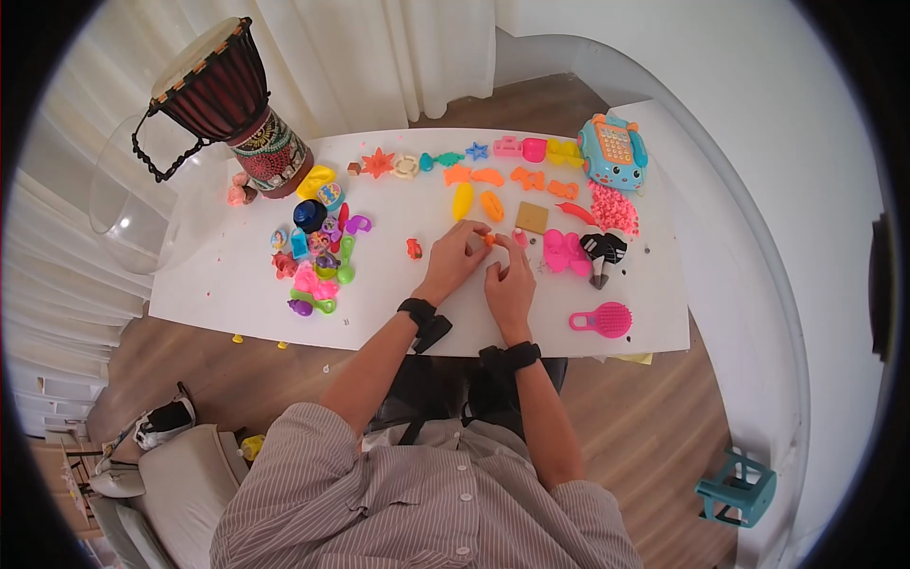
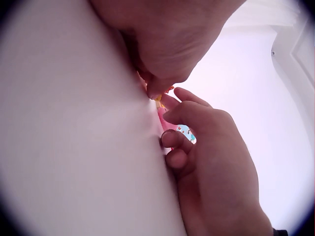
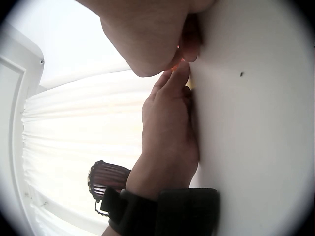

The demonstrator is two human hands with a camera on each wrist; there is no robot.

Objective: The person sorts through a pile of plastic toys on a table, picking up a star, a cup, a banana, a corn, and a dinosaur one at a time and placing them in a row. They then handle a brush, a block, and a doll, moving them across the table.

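Observation:
A small orange piece is between the hands, low over the white table. My left hand pinches it at the fingertips; in the left wrist view the left hand hides most of it. From the other side, my right hand reaches a fingertip to the piece, its thumb apart and its other fingers loosely bent. The right wrist view shows the right hand above the left hand, their fingertips meeting. A yellow mould and an orange mould lie just beyond.
Left of the hands lies a small red-orange toy. Farther left are piled colourful toys and a drum. To the right are pink moulds, a doll's dark garment, a pink brush, pink beads and a toy phone.

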